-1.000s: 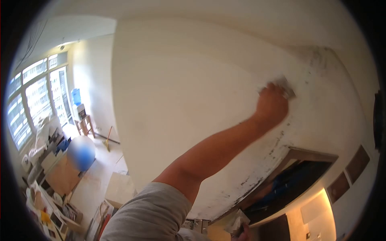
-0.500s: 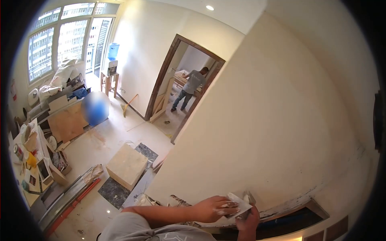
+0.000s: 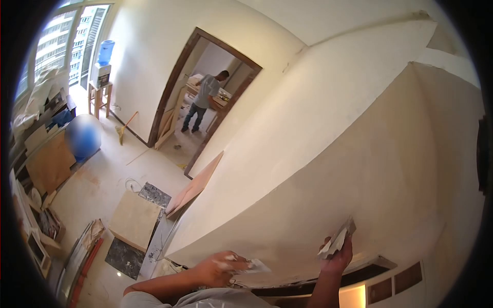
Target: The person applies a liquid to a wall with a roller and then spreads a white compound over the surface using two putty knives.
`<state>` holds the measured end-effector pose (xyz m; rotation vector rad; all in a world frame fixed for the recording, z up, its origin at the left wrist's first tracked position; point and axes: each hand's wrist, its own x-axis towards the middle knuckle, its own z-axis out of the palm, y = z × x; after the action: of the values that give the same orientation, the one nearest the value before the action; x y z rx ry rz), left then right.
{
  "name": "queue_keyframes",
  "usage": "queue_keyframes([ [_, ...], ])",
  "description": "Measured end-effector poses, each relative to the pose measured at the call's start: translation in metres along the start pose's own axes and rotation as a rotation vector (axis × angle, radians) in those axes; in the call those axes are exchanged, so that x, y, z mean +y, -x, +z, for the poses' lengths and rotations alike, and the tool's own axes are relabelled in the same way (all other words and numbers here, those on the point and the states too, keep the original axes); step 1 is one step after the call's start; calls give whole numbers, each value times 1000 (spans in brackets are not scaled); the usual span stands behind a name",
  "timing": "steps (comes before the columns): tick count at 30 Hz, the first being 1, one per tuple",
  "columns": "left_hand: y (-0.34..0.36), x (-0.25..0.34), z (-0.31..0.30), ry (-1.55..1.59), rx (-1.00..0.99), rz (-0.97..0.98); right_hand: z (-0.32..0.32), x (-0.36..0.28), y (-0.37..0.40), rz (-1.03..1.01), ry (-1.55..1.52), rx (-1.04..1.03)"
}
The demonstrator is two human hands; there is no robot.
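Note:
My left hand, spattered with white putty, is closed round a putty knife whose pale blade lies close against the plastered wall. To the right, my right hand grips a second putty knife, held tilted upward with a thick lump of white putty on it. Fingers hide both handles. A gap separates the two hands, and both are low along the wall.
Below the wall runs a dark recess beside a lit niche. A box stands on the floor, near a leaning board. Beyond the doorway is another person. A water dispenser stands by the window.
My hands, close together before with the blades overlapping, have moved apart: the left towards the wall on the left, the right up and rightward. The view has turned right.

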<state>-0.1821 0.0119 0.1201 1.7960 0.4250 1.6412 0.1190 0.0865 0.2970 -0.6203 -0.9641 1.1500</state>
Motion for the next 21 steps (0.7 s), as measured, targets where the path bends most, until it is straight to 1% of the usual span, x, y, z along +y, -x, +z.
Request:
queue_keyframes([
  [1,4,-2,-12,158,58,-87,6,2,-5,-55,-9,44],
  [2,8,-5,-23,314,119,-180,6,4,-9,-118,55,56],
  [4,20,-19,-51,371,277,-263,16,11,-11,-123,0,138],
  [5,21,-16,-56,499,483,-287,19,13,-12,-123,-25,170],
  [6,22,-15,-71,621,549,-298,8,14,-15,-118,19,130],
  [7,17,-23,-77,685,640,-81,-9,16,-20,-115,59,88],
  [8,15,-20,-83,729,757,-85,-21,16,-23,-117,93,41],
  [11,30,-39,-110,720,842,-50,-22,19,-26,-94,75,78],
  [14,28,-32,-119,688,906,-83,-28,21,-29,-113,56,-21],
  [17,25,-27,-118,709,947,-99,-20,23,-28,-141,45,-29],
  [20,26,-27,-115,688,935,-85,-24,25,-33,-175,75,-172],
  [21,25,-24,-114,668,940,-104,-24,25,-33,-175,78,-180],
])
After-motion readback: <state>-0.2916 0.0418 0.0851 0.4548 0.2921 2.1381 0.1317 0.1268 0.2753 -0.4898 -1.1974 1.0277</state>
